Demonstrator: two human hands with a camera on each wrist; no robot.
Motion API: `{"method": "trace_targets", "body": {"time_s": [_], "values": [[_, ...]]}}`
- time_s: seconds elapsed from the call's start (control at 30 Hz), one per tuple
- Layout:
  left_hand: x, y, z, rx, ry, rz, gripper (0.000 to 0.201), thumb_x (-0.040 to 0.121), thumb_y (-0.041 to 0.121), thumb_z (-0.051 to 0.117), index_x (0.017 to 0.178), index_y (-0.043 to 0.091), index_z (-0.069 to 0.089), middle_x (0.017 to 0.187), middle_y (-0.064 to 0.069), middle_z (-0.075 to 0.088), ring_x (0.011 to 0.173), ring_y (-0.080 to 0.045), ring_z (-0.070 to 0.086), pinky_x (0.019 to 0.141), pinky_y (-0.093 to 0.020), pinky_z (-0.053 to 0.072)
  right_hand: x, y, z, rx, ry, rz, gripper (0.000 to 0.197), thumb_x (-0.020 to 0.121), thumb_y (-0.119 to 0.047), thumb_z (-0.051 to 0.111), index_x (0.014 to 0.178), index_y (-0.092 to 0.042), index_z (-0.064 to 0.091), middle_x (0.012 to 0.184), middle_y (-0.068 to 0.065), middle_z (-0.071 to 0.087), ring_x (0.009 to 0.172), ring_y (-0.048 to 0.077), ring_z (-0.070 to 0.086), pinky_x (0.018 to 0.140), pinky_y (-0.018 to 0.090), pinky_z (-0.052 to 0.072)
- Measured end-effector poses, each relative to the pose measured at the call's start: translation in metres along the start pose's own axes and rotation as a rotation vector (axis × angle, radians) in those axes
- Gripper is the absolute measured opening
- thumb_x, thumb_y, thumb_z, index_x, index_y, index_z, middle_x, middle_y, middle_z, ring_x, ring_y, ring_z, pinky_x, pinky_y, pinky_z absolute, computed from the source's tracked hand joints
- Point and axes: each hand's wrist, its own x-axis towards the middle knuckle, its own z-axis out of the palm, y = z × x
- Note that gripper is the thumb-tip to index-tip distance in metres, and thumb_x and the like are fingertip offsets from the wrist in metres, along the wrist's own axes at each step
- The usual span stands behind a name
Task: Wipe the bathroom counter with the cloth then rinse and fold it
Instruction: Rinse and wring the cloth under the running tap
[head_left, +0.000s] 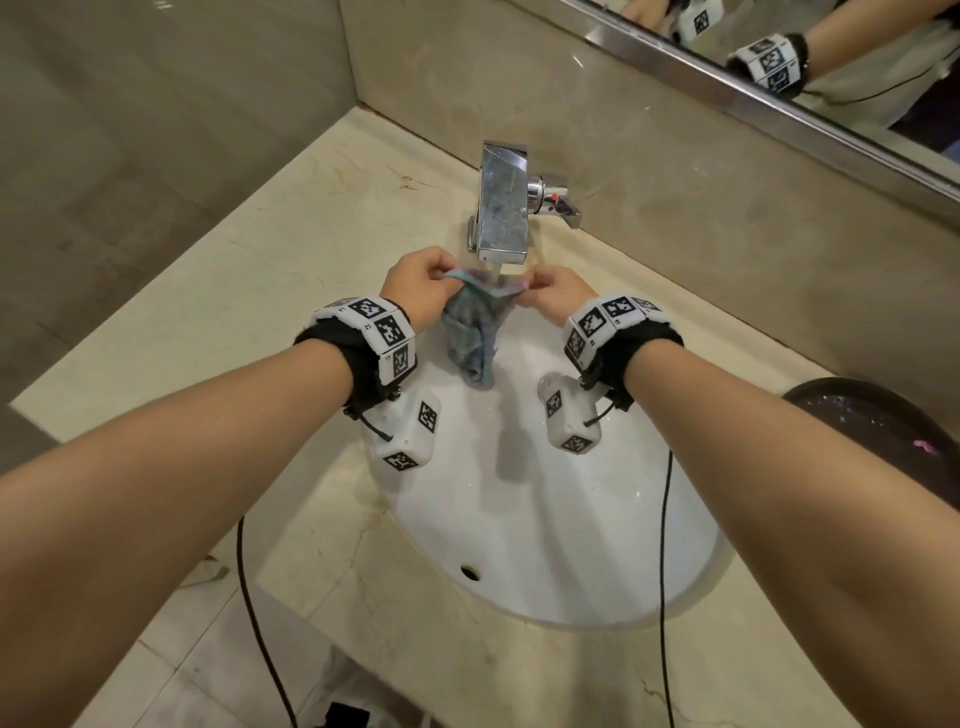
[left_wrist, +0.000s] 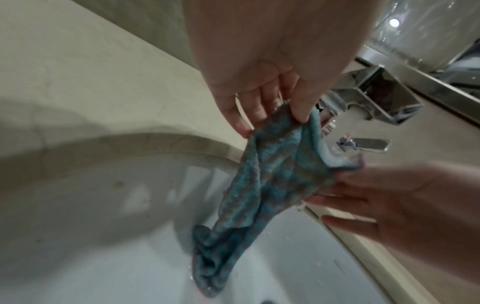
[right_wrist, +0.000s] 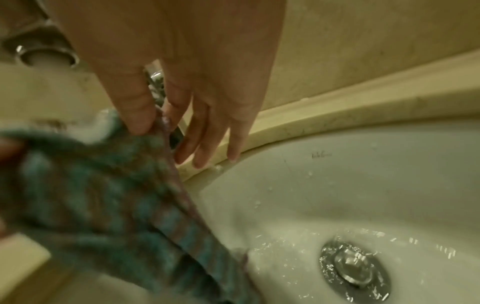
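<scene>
A wet teal and grey striped cloth (head_left: 474, 332) hangs over the white sink (head_left: 545, 519), its top edge under the chrome faucet (head_left: 503, 202) where water runs onto it. My left hand (head_left: 415, 291) pinches the cloth's left top corner between thumb and fingers. My right hand (head_left: 558, 296) pinches the right top corner. In the left wrist view the cloth (left_wrist: 262, 185) droops from my left hand (left_wrist: 283, 111) into the basin. In the right wrist view my right hand (right_wrist: 155, 121) pinches the cloth (right_wrist: 103, 195) with thumb and forefinger, the other fingers straight.
The beige marble counter (head_left: 260, 291) surrounds the sink, with a wall on the left and a backsplash and mirror (head_left: 831, 62) behind. The faucet handle (head_left: 561, 200) sticks out to the right. Water runs round the drain (right_wrist: 353, 265). A dark round object (head_left: 893, 431) sits at the right.
</scene>
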Motion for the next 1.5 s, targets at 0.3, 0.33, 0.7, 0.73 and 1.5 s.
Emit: {"method": "trace_targets", "body": {"time_s": [0.3,0.33,0.7,0.73,1.5], "values": [[-0.015,-0.005,0.010,0.145,-0.191,-0.029,0.050,0.080,0.017,0.069,0.126,0.015,0.047,0.113,-0.007,0.058,0.100,-0.020,0.055,0.085,-0.027,0.048,-0.011,-0.021,0.003,0.265,-0.055,-0.140,0.026,0.089,0.000,0.056,0.114,0.007,0.058,0.094,0.005,0.060,0.083,0.015,0.058,0.069,0.014,0.050],[-0.016,-0.001,0.011,0.155,-0.197,-0.018,0.048,0.080,0.018,0.069,0.122,0.015,0.048,0.114,-0.007,0.059,0.103,-0.022,0.057,0.088,-0.031,0.047,-0.013,-0.022,0.002,0.261,-0.073,-0.155,0.026,0.088,0.000,0.057,0.112,0.007,0.059,0.090,0.003,0.060,0.077,0.011,0.058,0.062,0.006,0.049],[-0.014,0.018,0.013,0.113,-0.066,0.034,0.007,0.085,0.010,0.061,0.081,0.015,0.057,0.089,-0.007,0.061,0.085,-0.019,0.054,0.080,-0.028,0.044,0.000,-0.002,0.004,-0.279,-0.218,-0.070,0.032,0.085,-0.007,0.060,0.116,-0.013,0.064,0.099,0.006,0.065,0.088,0.019,0.056,0.061,0.017,0.040],[-0.014,0.017,0.013,0.098,-0.066,0.037,0.012,0.085,0.010,0.061,0.077,0.017,0.055,0.089,-0.007,0.062,0.085,-0.018,0.054,0.081,-0.029,0.044,0.000,0.000,0.006,-0.275,-0.203,-0.056,0.029,0.083,-0.006,0.061,0.112,-0.012,0.065,0.099,0.007,0.065,0.088,0.018,0.055,0.061,0.018,0.039],[-0.014,0.022,0.006,0.343,-0.050,0.093,0.017,0.089,0.018,0.054,0.101,0.010,0.062,0.103,-0.012,0.066,0.087,-0.024,0.056,0.075,-0.027,0.042,-0.002,-0.008,0.001,-0.202,-0.150,-0.064,0.011,0.083,-0.016,0.067,0.077,-0.017,0.058,0.071,-0.002,0.052,0.064,0.013,0.048,0.059,0.020,0.038]]}}
